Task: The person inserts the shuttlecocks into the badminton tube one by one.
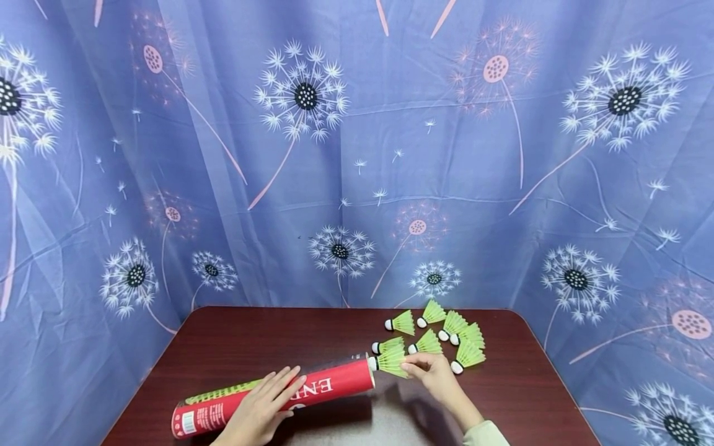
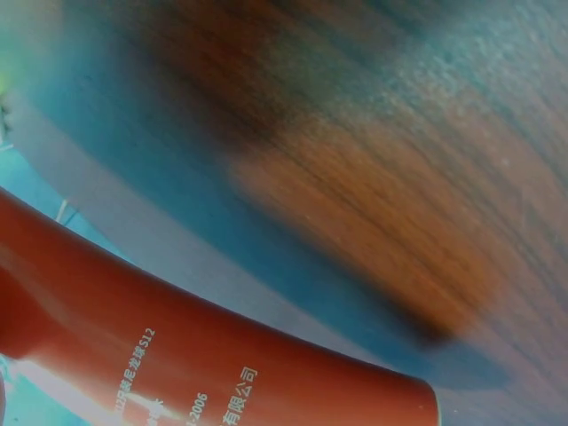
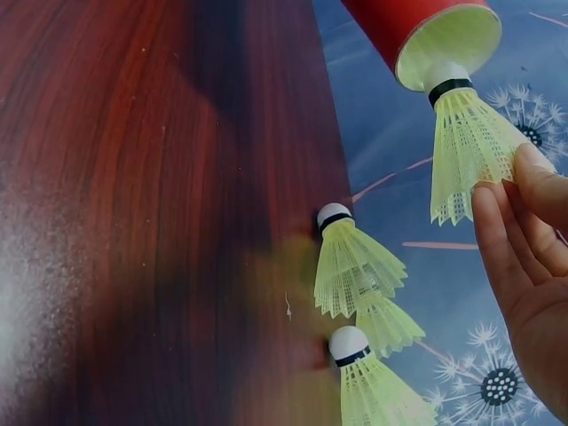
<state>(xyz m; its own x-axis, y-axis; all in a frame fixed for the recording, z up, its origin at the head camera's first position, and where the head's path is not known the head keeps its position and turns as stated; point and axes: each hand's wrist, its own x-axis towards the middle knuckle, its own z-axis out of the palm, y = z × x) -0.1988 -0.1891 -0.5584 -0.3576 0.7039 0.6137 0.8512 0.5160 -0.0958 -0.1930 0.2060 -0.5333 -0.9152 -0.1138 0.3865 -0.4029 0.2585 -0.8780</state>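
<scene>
A red shuttlecock tube (image 1: 329,383) lies slantwise above the table, its open end facing right. My left hand (image 1: 266,402) lies over the tube's middle with fingers extended along it; in the left wrist view only the tube's red wall (image 2: 222,346) shows clearly. Between thumb and fingers, my right hand (image 1: 437,376) pinches the skirt edge of a yellow-green shuttlecock (image 1: 390,360). In the right wrist view, that shuttlecock's (image 3: 470,146) white cork is at the tube's mouth (image 3: 453,40), its tip inside the rim, with the skirt outside.
Several loose yellow-green shuttlecocks (image 1: 432,313) lie on the dark red-brown table (image 1: 290,328) behind and right of the tube. One loose shuttlecock (image 1: 467,356) is just beyond my right hand. A blue dandelion-print curtain (image 1: 362,173) hangs behind the table.
</scene>
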